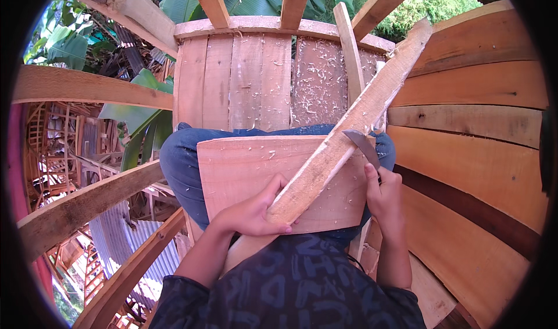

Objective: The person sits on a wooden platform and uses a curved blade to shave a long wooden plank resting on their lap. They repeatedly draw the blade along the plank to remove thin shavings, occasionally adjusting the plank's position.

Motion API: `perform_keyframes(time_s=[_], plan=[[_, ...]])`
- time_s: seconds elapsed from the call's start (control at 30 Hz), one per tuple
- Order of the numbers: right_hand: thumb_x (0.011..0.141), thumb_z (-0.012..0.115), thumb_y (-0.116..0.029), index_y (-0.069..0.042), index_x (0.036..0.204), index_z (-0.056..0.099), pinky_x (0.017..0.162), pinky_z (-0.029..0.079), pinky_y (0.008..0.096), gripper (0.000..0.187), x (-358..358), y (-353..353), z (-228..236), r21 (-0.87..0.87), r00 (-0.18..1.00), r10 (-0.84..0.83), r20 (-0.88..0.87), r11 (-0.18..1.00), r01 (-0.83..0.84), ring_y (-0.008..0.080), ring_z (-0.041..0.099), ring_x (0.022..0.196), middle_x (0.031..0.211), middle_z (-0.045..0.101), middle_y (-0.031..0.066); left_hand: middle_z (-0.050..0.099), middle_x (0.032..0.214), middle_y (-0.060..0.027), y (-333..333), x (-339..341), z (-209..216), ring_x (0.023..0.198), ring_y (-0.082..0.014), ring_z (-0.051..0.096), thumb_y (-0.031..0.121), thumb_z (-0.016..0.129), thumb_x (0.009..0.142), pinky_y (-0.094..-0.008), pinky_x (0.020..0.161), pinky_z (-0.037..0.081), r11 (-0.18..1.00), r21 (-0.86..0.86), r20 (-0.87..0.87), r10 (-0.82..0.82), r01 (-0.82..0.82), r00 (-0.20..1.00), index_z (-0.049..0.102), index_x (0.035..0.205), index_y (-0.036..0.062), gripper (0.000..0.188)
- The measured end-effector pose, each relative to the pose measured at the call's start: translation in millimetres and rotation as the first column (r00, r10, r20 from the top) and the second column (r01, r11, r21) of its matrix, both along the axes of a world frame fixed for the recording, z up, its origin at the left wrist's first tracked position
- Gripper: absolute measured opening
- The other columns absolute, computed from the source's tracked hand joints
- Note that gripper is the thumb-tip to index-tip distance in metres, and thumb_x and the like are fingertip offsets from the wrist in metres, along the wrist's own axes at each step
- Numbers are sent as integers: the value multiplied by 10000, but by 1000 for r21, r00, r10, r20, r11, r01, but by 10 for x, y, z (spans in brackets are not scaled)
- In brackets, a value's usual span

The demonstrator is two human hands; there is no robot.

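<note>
A long, rough-edged wooden plank (349, 126) slants from my waist up to the far right. My left hand (258, 208) is wrapped round its near part. In my right hand (382, 192) I grip a knife (363, 146) with a dark, curved blade; its handle is mostly hidden by my fingers. The blade lies against the plank's right edge, around its middle. Beneath the plank, a broad, flat wooden board (250, 172) rests across my lap, with a few curled shavings on it.
Wood shavings (319, 73) litter the plank floor (215, 85) ahead. A thin upright wooden strip (349, 50) stands behind the plank. Wide boards (465, 149) form a wall on the right. Wooden rails (87, 204) run along the open left side, above corrugated metal sheets (116, 227).
</note>
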State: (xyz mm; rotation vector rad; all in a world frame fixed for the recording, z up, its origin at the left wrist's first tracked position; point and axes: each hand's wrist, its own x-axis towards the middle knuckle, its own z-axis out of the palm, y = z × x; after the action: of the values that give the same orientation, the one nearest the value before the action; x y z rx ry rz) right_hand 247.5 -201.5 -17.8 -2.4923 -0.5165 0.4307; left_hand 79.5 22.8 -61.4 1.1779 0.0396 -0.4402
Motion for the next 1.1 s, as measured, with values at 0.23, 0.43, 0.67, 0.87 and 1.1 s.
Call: perform_keyframes(time_s=[0.23, 0.43, 0.67, 0.87, 1.1], plan=[[892, 638, -294, 33, 670, 585, 501, 437, 437, 399, 14, 74, 13, 51, 998, -11, 63, 999, 8, 408, 592, 559, 584, 552, 233, 555, 977, -64, -14, -38, 23, 919, -112, 569, 87, 747, 816, -283, 830, 480, 997, -72, -32, 8, -11, 999, 302, 1147, 54, 556], [865, 681, -261, 28, 682, 587, 499, 442, 434, 355, -338, 122, 26, 78, 969, 243, 46, 966, -246, 414, 593, 570, 612, 569, 228, 565, 975, -67, 8, -1, 86, 916, -115, 577, 82, 741, 818, -287, 828, 483, 988, -156, -101, 6, -22, 995, 301, 1140, 50, 547], [907, 629, -250, 51, 717, 593, 489, 442, 405, 358, -104, 221, 169, 60, 998, 69, 3, 996, -69, 383, 595, 534, 591, 569, 222, 565, 1051, -105, 15, 3, 26, 938, -149, 599, 51, 739, 808, -313, 823, 502, 991, -132, -75, -24, 14, 997, 302, 1134, 55, 546], [900, 639, -260, 51, 665, 568, 482, 436, 407, 396, -43, 78, 12, 80, 993, -21, -113, 996, 30, 387, 589, 530, 582, 560, 228, 564, 1011, -86, -10, -43, -27, 922, -134, 585, 61, 738, 808, -294, 822, 489, 1000, -18, -26, -16, 16, 1000, 308, 1131, 49, 538], [879, 664, -284, 42, 651, 543, 494, 435, 422, 416, -183, -38, -34, 19, 975, 194, 110, 980, -197, 391, 583, 537, 577, 549, 213, 566, 1077, -118, 22, 7, 46, 951, -163, 608, 50, 750, 799, -325, 818, 513, 995, -95, -69, -44, 38, 997, 304, 1124, 57, 552]])
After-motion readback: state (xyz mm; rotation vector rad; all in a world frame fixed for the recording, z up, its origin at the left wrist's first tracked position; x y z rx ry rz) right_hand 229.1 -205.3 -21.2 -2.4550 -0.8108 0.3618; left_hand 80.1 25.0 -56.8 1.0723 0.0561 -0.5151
